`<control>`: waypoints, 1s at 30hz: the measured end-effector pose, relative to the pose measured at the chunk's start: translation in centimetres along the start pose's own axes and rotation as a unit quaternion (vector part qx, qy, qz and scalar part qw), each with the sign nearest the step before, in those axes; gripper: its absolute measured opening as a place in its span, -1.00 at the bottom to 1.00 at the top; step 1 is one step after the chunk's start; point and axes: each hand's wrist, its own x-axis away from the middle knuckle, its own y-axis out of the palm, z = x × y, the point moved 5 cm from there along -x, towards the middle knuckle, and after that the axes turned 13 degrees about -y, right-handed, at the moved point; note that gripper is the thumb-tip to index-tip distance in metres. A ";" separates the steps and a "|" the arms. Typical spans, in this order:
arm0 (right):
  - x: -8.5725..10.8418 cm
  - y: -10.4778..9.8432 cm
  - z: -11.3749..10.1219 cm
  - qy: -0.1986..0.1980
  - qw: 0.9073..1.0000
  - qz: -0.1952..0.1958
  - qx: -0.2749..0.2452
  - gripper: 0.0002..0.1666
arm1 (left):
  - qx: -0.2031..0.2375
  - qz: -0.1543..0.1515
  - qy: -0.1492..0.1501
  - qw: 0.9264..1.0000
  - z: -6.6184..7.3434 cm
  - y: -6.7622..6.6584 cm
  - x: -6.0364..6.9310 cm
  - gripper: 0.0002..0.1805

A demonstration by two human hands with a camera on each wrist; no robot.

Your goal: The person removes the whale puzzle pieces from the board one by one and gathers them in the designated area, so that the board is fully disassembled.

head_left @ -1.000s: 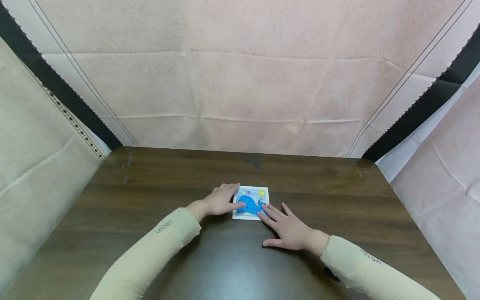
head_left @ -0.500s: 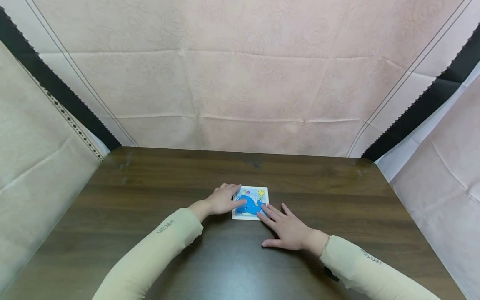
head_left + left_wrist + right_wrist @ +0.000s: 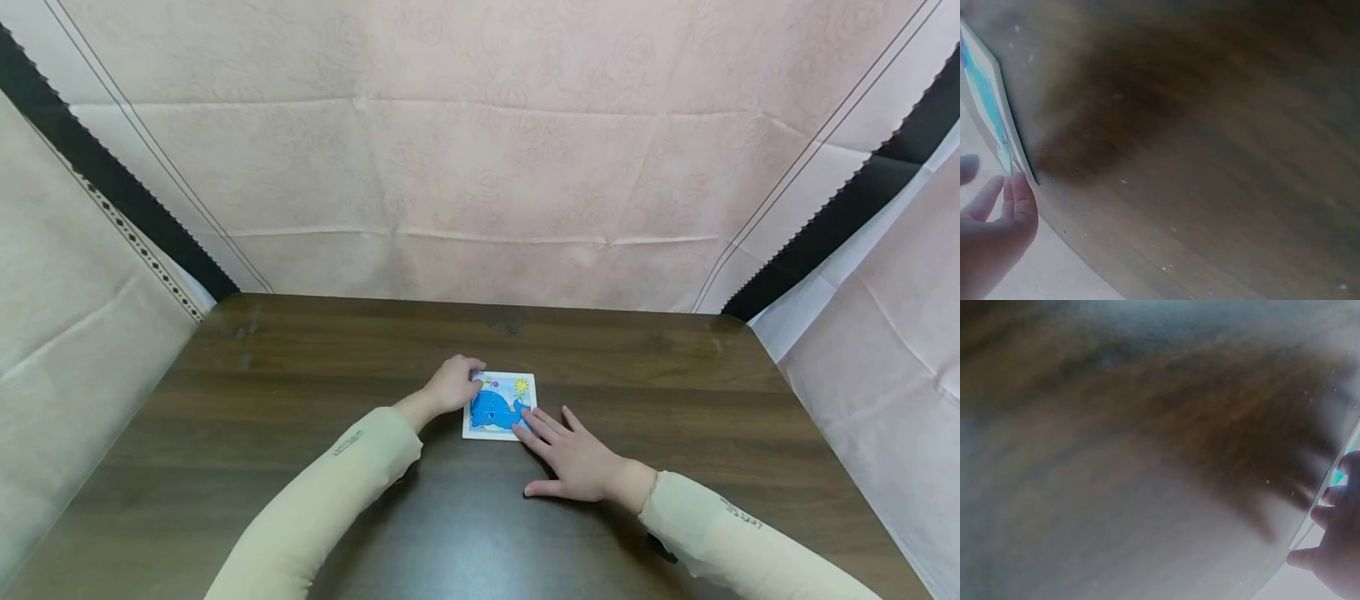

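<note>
A small square picture board (image 3: 491, 410) with a white border, a blue whale and a yellow sun lies flat on the table. My left hand (image 3: 448, 385) is at its upper left corner, thumb and fingertips drawn together. In the left wrist view my left hand (image 3: 1004, 231) pinches what looks like a small pale corner piece (image 3: 1005, 156), tilted up from the board (image 3: 1013, 134). With fingers spread, my right hand (image 3: 573, 462) rests its fingertips on the board's lower right part. The right wrist view shows my right hand (image 3: 1338, 531) at the board's edge.
The dark brown wooden table (image 3: 337, 350) extends around the board. Behind it hangs a pale pink cloth (image 3: 480, 183), and cloths with black bands hang at both sides. Black taped or printed strips (image 3: 840, 200) run down toward the table's back corners.
My left hand has moved up to the board's upper left corner, its thumb drawn back off the whale and toward the fingers. My right hand has stayed in place.
</note>
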 end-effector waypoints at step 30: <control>-2.3 -0.9 0.3 0.020 1.000 -0.005 -0.004 -0.01 | 0.105 0.013 -0.065 0.992 -1.1 -0.3 -1.0 -0.82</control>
